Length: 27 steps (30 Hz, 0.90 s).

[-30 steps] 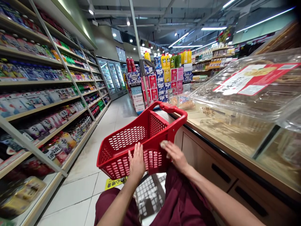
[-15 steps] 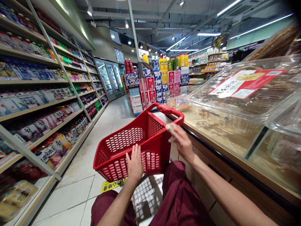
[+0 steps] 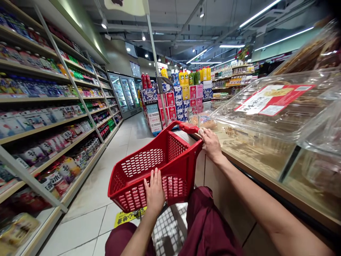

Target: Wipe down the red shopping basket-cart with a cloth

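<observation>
A red shopping cart [image 3: 192,167] with perforated basket sides stands in front of my knees. My left hand [image 3: 155,193] lies flat against the basket's near side, its fingers stretched upward over the rim and holding nothing. At the right end of the cart's handle [image 3: 188,127], my right hand [image 3: 211,145] is closed round a crumpled white cloth [image 3: 201,131], pressing it onto the red plastic. Most of the cloth is hidden under the fingers, and I cannot tell whether it is fabric or tissue.
Drink shelves [image 3: 77,133] line the left side. Close on the right is a counter with clear food boxes [image 3: 295,122]. Stacked drink cartons [image 3: 170,105] and a pole [image 3: 154,53] stand ahead. A yellow floor sign [image 3: 125,217] shows below the basket.
My right hand has moved up and right with the cloth, from the basket's upper side to the handle's end. My left hand stays on the basket, and the view has tilted slightly.
</observation>
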Motion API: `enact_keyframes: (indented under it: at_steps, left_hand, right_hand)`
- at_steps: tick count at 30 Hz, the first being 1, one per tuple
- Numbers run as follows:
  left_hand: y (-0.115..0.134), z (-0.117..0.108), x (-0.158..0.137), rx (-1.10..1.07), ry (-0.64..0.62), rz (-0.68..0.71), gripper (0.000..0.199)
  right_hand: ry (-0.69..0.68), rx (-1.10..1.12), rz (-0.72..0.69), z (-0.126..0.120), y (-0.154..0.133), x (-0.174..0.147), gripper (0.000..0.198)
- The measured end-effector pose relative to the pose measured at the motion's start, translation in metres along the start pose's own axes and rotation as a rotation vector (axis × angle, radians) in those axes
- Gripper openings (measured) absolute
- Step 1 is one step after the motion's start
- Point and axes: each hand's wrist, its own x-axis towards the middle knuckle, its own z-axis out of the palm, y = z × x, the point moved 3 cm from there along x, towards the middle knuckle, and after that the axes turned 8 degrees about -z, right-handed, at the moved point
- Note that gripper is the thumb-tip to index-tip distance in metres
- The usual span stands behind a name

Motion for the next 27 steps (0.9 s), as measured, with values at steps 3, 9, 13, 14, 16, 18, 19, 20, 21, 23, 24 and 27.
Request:
enact_keyframes:
  at_steps: [3, 9, 13, 14, 16, 18, 19, 20, 21, 23, 24, 27]
  left_hand:
    - [0.000, -0.002, -0.001, -0.001, 0.001, -0.001, 0.072]
    - [0.000, 0.000, -0.002, 0.009, -0.006, 0.003, 0.074]
    - [0.001, 0.001, -0.002, 0.013, 0.005, -0.015, 0.074]
    - [0.000, 0.001, -0.002, 0.017, 0.006, -0.009, 0.074]
    - [0.000, -0.001, -0.002, 0.025, 0.002, 0.012, 0.074]
    - [-0.001, -0.002, -0.002, 0.025, -0.007, 0.029, 0.074]
    - [0.000, -0.003, -0.003, 0.023, -0.011, 0.028, 0.074]
    - [0.000, -0.003, -0.003, 0.021, -0.014, 0.022, 0.074]
    - [0.001, -0.003, -0.003, 0.020, -0.017, 0.012, 0.073]
    - [0.002, -0.003, -0.003, 0.021, -0.021, -0.007, 0.073]
    - [0.002, -0.003, -0.003, 0.023, -0.024, -0.011, 0.073]
    - [0.002, -0.004, -0.003, 0.031, -0.041, 0.004, 0.074]
  right_hand:
    - [-0.081, 0.079, -0.170, 0.010, -0.026, -0.007, 0.044]
    - [-0.042, 0.026, -0.159, 0.004, -0.020, -0.004, 0.041]
    - [-0.022, -0.001, -0.153, 0.007, -0.033, -0.009, 0.043]
    - [-0.055, 0.017, -0.211, 0.011, -0.046, -0.014, 0.043]
    - [-0.149, 0.046, -0.337, 0.016, -0.066, -0.021, 0.043]
    - [-0.189, 0.012, -0.316, 0.013, -0.062, -0.021, 0.045]
    - [-0.176, -0.030, -0.240, 0.009, -0.052, -0.017, 0.046]
    - [-0.149, -0.077, -0.147, 0.004, -0.042, -0.013, 0.046]
    - [-0.123, -0.118, -0.067, 0.000, -0.033, -0.011, 0.046]
    - [-0.108, -0.143, -0.030, 0.000, -0.034, -0.011, 0.044]
    - [-0.124, -0.123, -0.082, 0.003, -0.044, -0.014, 0.043]
    - [-0.216, -0.021, -0.312, 0.017, -0.081, -0.027, 0.040]
